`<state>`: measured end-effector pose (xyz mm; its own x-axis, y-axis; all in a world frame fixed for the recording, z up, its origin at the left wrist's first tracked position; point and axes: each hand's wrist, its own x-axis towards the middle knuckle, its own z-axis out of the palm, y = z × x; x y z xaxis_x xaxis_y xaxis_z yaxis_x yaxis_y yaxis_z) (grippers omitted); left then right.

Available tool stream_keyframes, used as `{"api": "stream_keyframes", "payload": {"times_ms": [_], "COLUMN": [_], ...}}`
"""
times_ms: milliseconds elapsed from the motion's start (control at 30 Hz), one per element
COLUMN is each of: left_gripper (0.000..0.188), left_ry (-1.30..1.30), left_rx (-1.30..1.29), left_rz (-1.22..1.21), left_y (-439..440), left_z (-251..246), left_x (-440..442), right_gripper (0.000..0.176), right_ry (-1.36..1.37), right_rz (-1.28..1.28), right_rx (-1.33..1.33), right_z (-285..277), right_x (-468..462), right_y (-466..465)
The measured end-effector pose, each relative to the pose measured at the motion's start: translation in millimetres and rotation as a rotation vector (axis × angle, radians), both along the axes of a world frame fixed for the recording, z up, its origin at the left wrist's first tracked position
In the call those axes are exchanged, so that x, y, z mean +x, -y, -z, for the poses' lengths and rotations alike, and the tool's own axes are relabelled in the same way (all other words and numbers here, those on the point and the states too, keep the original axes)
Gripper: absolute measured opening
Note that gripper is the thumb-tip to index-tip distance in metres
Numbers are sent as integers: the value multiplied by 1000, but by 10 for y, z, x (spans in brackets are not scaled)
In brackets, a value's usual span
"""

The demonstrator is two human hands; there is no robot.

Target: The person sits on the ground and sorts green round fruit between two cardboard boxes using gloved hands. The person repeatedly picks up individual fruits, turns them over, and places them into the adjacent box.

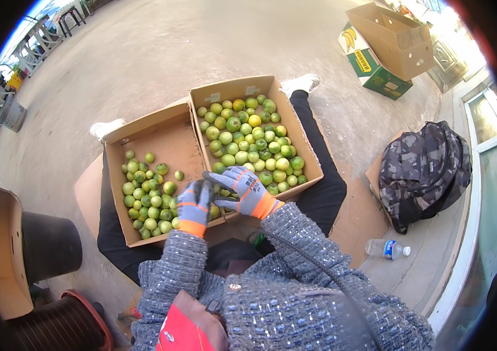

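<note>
Two open cardboard trays lie side by side between my outstretched legs. The left tray (160, 125) holds small green tomatoes (145, 199), bunched toward its near and left side, with bare cardboard at its far end. In the right tray (233, 91) more green tomatoes (248, 145) spread over most of the bottom, a few turning yellow or orange. My left hand (193, 206), in a grey and orange work glove, is over the left tray's near right corner, fingers curled. My gloved right hand (244, 191) reaches across the shared wall, fingertips close to the left's. Anything between the fingers is hidden.
To the right are a camouflage backpack (424, 171) and a plastic water bottle (384, 248). A brown carton (393, 39) rests on a green banana box (376, 70) farther off. A black bucket (51, 245) and a brown ribbed pot (62, 324) stand left. A cable (310, 259) crosses my right sleeve.
</note>
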<state>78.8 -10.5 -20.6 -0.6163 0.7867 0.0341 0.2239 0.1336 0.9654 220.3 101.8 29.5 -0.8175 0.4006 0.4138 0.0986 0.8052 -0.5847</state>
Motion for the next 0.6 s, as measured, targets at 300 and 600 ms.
{"api": "stream_keyframes", "payload": {"times_ms": [300, 600], "left_gripper": [36, 51], "left_ry": [-816, -1039], "left_rx": [-503, -1021], "left_rz": [-72, 64], "left_y": [-13, -2], "left_z": [-237, 179], "left_x": [-410, -689], "right_gripper": [40, 38], "right_ry": [-361, -448], "right_rz": [415, 617], "right_rx": [-884, -1297], "right_z": [406, 471], "right_x": [-7, 56], "right_y": [-138, -275]}}
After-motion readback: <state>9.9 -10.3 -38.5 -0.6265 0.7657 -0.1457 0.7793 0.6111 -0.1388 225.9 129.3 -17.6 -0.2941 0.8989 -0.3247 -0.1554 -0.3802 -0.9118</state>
